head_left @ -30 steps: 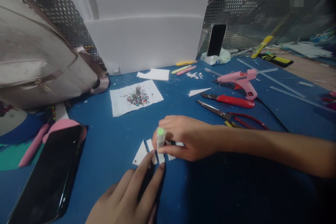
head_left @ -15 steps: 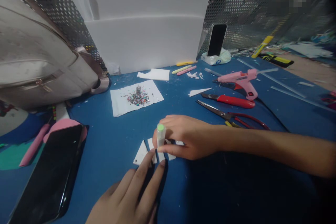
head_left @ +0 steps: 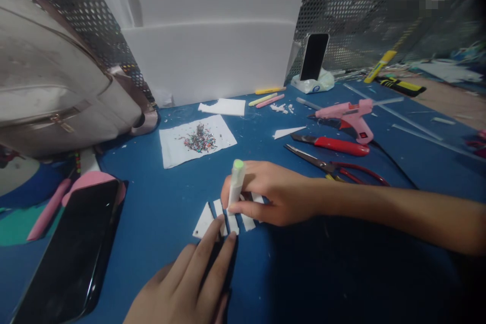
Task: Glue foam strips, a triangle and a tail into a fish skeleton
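Observation:
In my right hand [head_left: 261, 192] is a white marker [head_left: 237, 177] with a pale green end, gripped upright between thumb and fingers. Its lower tip meets the middle white strip [head_left: 233, 226], though the exact contact is hidden by my fingers. My left hand [head_left: 190, 273] has its fingers extended, two fingertips pressing on the near ends of the white strips. Beside them lies a white triangular piece [head_left: 204, 220] with a small dark dot at one corner. Another strip [head_left: 248, 223] lies under my right hand, which partly covers more white pieces.
A paper with glitter bits [head_left: 199, 139] lies beyond my hands. On the right are scissors [head_left: 322, 164], a red-handled knife [head_left: 341, 146] and a pink glue gun [head_left: 353, 115]. A black phone [head_left: 72, 253] and a bag [head_left: 56, 81] occupy the left. White board [head_left: 212, 50] stands behind.
My right hand and the marker have shifted slightly away from me along the strip, and the marker leans more to the right. My left hand stays almost in place.

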`<state>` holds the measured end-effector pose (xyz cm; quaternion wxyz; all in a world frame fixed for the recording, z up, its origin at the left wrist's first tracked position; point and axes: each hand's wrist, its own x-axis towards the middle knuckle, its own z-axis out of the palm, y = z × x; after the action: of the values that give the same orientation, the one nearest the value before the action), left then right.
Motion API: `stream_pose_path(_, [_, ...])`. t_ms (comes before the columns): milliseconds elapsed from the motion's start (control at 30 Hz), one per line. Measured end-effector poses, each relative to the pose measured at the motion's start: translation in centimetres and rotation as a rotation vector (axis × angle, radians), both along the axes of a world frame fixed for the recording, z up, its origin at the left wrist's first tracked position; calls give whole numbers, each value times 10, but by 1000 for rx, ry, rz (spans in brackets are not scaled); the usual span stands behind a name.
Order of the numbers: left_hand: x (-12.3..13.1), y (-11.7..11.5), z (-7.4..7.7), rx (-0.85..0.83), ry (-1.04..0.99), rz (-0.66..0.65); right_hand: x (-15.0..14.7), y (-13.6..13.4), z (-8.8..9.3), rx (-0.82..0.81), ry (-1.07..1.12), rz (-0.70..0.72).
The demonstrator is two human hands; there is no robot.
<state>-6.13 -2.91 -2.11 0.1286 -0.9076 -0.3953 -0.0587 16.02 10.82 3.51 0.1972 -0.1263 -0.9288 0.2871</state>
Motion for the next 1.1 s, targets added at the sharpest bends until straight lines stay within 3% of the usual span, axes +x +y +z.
stream_pose_path(233, [1, 0, 2, -15, 20, 2, 0, 0, -4, 36, -110, 28])
stream_pose_path(433, [1, 0, 3, -16, 43, 0, 2, 1, 4, 38, -38, 37])
stream_pose_path(567, [0, 0, 2, -12, 40, 1, 1, 0, 1, 38, -126, 57])
stream_pose_path(1100, [1, 1, 3, 0, 41, -2, 2, 0, 0, 40, -141, 39])
